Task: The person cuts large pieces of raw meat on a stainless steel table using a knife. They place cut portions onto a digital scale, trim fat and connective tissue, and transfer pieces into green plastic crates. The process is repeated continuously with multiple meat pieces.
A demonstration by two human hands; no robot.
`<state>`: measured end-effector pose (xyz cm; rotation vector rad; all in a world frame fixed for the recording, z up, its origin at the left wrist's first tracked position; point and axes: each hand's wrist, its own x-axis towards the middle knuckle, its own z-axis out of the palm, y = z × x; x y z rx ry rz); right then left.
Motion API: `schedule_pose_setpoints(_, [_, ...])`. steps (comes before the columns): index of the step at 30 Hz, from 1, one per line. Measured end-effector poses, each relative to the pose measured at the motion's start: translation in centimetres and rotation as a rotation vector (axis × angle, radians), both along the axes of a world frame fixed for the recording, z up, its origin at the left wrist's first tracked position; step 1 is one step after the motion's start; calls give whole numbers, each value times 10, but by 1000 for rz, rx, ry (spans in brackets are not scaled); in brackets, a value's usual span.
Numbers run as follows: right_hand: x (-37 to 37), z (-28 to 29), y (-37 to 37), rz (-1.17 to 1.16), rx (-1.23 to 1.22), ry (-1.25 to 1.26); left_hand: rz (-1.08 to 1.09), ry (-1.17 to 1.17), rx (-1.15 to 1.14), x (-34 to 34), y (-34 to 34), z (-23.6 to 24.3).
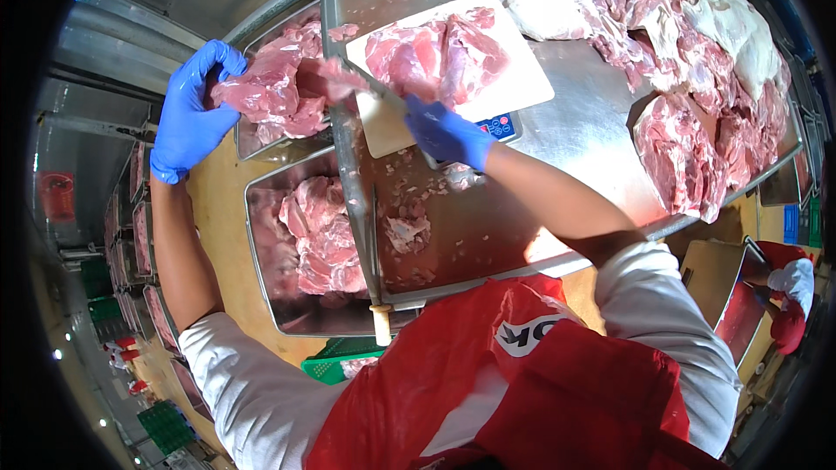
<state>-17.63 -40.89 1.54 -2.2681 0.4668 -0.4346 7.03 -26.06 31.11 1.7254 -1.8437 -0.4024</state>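
Observation:
My left hand [196,104] wears a blue glove and grips a piece of pink meat [261,87] above the upper steel tray [246,143] at the left. In my gloved right hand [440,135] is a knife [383,96], its blade blurred and pointing left toward that meat, with a blurred scrap near its tip. Under it lie a white cutting board [522,78] bearing more meat [475,61] and a scale [495,127], mostly hidden beneath the board. Below, a tool with a pale handle [381,324] lies along the steel table's edge [444,292].
Large pale and red meat cuts [675,152] cover the table's right side. A lower tray of meat [270,313] sits left, with a green crate [318,370] beyond. A co-worker in red and white [788,296] is at the far right. Racked trays [144,235] line the left.

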Motion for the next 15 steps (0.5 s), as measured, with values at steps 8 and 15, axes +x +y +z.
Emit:
schedule_pose_setpoints(8, [-97,32,30,198,112,384,165,170,-3,2,38,12])
schedule_pose_setpoints(15, [-136,59,-79,-345,153,-81,222,-6,29,227,5,15])
